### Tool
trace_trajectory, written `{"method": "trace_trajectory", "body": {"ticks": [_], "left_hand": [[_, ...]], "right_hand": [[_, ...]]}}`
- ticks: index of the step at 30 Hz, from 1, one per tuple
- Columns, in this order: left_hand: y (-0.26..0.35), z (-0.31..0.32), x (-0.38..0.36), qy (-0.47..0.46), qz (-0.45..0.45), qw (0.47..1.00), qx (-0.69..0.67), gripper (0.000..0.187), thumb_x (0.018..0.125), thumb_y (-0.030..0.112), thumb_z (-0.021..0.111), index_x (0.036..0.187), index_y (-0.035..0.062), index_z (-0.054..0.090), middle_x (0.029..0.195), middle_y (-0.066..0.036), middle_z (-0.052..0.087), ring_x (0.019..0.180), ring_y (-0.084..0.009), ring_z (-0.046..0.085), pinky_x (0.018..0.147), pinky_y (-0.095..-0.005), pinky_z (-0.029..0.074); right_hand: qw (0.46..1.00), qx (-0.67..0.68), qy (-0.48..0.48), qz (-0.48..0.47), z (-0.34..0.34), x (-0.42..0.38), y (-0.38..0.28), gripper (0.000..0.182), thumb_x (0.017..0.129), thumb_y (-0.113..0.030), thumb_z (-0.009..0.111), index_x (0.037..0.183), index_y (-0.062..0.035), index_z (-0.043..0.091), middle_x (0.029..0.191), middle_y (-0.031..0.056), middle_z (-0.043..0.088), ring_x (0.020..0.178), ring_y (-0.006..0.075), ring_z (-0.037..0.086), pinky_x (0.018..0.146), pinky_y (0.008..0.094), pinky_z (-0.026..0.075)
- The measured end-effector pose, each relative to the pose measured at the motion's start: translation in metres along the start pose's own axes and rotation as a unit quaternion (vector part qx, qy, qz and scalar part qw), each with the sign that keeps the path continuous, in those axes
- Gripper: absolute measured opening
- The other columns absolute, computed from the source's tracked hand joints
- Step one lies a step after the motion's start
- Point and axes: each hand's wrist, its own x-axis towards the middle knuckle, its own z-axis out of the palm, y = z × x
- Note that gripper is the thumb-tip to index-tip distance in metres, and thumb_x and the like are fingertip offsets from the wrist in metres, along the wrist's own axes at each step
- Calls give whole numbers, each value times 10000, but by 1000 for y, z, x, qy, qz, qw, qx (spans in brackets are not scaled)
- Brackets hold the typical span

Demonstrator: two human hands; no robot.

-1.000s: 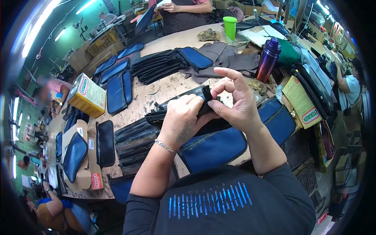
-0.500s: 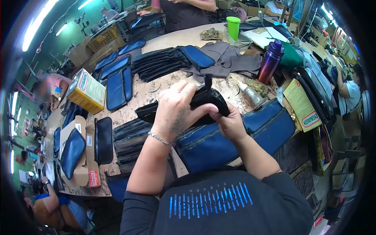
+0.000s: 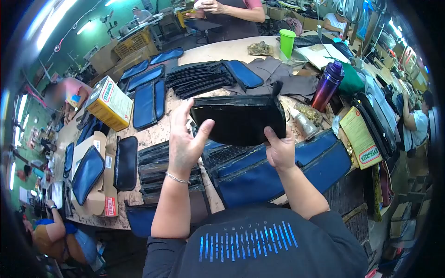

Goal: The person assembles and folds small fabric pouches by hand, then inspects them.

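A black zippered pouch panel (image 3: 238,121) is held up over the middle of the worktable, its wide dark face toward me. My right hand (image 3: 280,146) grips its lower right edge, thumb on the face. At the left edge is my left hand (image 3: 187,139), its fingers raised and thumb spread apart, close against the panel. Below lie blue zippered panels (image 3: 259,180) and a stack of dark strips (image 3: 157,167). Beyond it sits a pile of black pouches (image 3: 197,78).
A yellow can (image 3: 110,104) and a cardboard box (image 3: 104,180) are on the left. To the right stand a purple bottle (image 3: 328,85), a glue bottle (image 3: 303,124) and another can (image 3: 360,136). A green cup (image 3: 287,44) is farther back. Co-workers sit or stand around.
The black panel has turned from edge-on to face me. My left hand has moved from over it to its left edge and opened. The view has shifted slightly.
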Motion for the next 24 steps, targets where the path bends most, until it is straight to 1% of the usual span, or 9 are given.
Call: {"method": "trace_trajectory", "body": {"ticks": [3,4,9,13,15,17,21,22,24], "left_hand": [[9,7,-20,-51,-407,810,-418,447,892,419,435,1097,22,457,1122,-119,494,936,-212,552,822,-326,437],[9,10,-23,-62,-424,779,-458,510,889,500,356,1065,36,470,1024,-96,554,883,-204,584,743,-324,485],[2,0,-11,-65,-423,749,-506,338,880,376,457,1021,75,514,895,-78,625,696,-163,626,628,-267,508],[17,6,-11,-4,-435,723,-537,249,887,306,467,952,74,529,822,-47,620,619,-135,598,583,-239,484],[12,8,-13,31,-439,720,-537,226,890,281,467,922,69,536,800,-39,617,595,-121,583,565,-229,473],[-8,9,-19,-27,-359,804,-473,207,886,252,473,878,59,547,773,-28,606,604,-99,564,555,-216,453],[16,9,-19,-99,-189,971,-112,194,852,142,491,750,-20,515,666,-114,538,598,-217,528,553,-293,410],[22,11,-19,-106,-147,978,-101,178,832,104,484,723,-35,505,666,-174,496,632,-321,517,586,-354,413],[32,11,-16,-116,-84,987,-70,167,828,98,483,729,-34,505,684,-178,505,645,-335,518,594,-364,417]], "right_hand": [[955,-257,-53,-142,-10,-10,4,215,796,62,555,1006,15,565,1016,100,601,936,146,557,838,279,430],[906,-332,-126,-232,4,-11,-10,219,764,107,528,957,9,564,995,128,606,934,188,572,818,292,445],[877,-309,-276,-244,9,-15,0,241,729,96,556,946,-6,569,1006,162,603,963,272,577,857,357,439],[924,-227,-258,-166,-1,-19,6,279,716,70,592,984,-7,569,1052,155,587,1036,275,544,901,361,411],[908,-170,-376,76,-4,-13,-3,451,682,62,632,1113,-16,526,1170,144,525,1147,266,457,972,364,338],[862,-157,-432,214,-5,2,-21,703,647,-113,722,1262,-15,396,1293,124,418,1230,235,355,997,341,288],[935,-115,-294,163,33,43,-37,573,688,-208,722,1167,-15,474,1101,121,531,1016,176,513,891,293,383],[927,-216,-276,131,53,49,-37,523,700,-210,717,1130,-11,494,1030,102,549,935,158,535,824,277,417],[891,-372,-257,38,89,50,-37,401,735,-215,695,1036,4,547,871,81,587,760,130,575,657,246,473]]}}
